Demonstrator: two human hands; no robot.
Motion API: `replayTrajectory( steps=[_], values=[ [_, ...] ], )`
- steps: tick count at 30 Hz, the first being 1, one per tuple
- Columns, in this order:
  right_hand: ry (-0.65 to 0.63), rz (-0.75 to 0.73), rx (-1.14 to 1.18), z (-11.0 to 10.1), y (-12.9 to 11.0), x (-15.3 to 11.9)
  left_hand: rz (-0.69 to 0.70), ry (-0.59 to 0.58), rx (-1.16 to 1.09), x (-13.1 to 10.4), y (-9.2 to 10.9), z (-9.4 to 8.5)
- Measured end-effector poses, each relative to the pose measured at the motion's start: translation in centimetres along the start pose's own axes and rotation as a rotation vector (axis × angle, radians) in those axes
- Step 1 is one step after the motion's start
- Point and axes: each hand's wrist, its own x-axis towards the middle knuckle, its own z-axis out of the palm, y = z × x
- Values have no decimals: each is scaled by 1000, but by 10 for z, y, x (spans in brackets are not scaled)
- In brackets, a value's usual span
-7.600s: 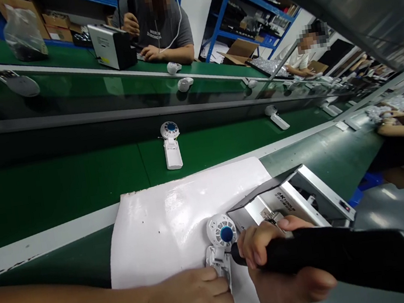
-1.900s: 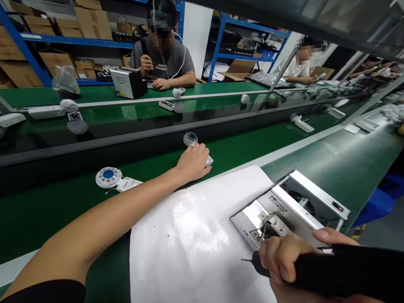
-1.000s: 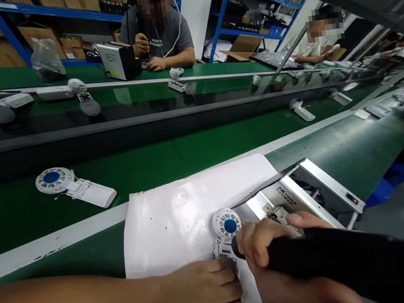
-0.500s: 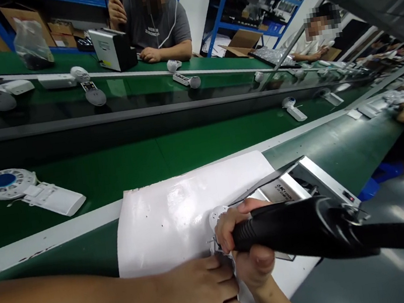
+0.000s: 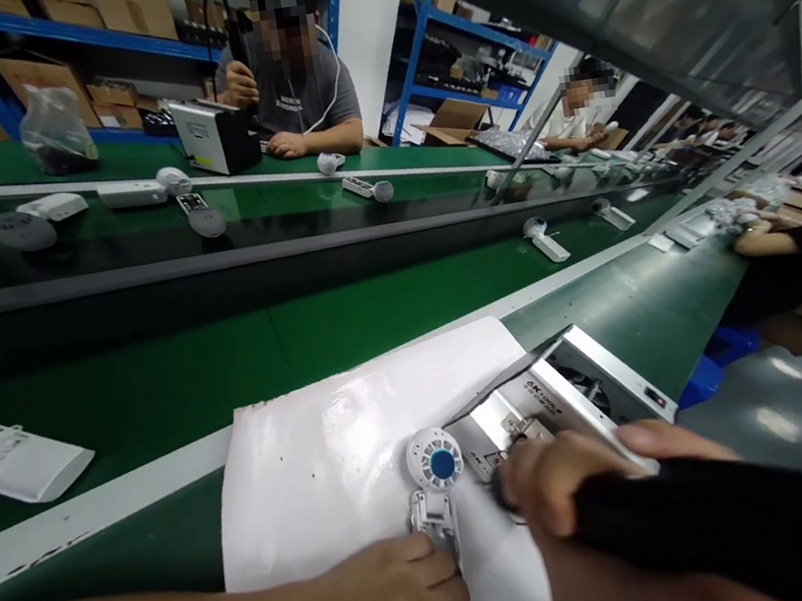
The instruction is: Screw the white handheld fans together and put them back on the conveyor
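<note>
My left hand [image 5: 404,593] is closed over the lower part of a small white handheld fan [image 5: 431,510], pinning it on a white sheet [image 5: 306,473]. The fan's round vented head with a blue centre faces up, and its opened hinge shows beyond my fingers; the rest is hidden under my hand. My right hand [image 5: 567,476], blurred, grips a thick black electric screwdriver [image 5: 671,521]. Its front end is close to a silver screw feeder [image 5: 544,390], right of the fan; whether it touches is not clear.
Another white fan [image 5: 16,459] lies on the green belt [image 5: 256,331] at left, with more farther right [image 5: 548,242]. Across the line sits a person in a grey shirt [image 5: 299,106] behind a black-and-silver box [image 5: 214,136]. A co-worker's arm [image 5: 766,239] rests at the right.
My right hand has moved the screwdriver away from the fan, rightward to the screw feeder, uncovering the fan's head. My left hand stays on the fan. The view has shifted slightly.
</note>
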Motion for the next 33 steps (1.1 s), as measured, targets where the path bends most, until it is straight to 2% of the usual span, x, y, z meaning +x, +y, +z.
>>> replayTrajectory(
  steps=[2, 4, 9, 15, 19, 24, 33],
  values=[
    [106, -190, -145, -9, -14, 19, 2, -17, -15, 1, 0, -3],
    [115, -247, -212, -17, -16, 32, -1, -26, -28, 1, 0, -5],
    [14, -81, -146, -26, -2, 36, -5, -48, -50, -1, 0, -4],
    [-3, 58, 9, -3, -4, 12, -1, -59, -44, -2, 0, 1],
    [6, 83, 74, 8, 2, -4, 14, -65, -55, -2, -1, 1],
    [-52, 153, 100, 5, 16, -10, 1, -40, -43, -1, -1, 2],
    [-44, 189, 138, 10, 33, -20, -29, -57, -67, -2, 2, 2]
  ],
)
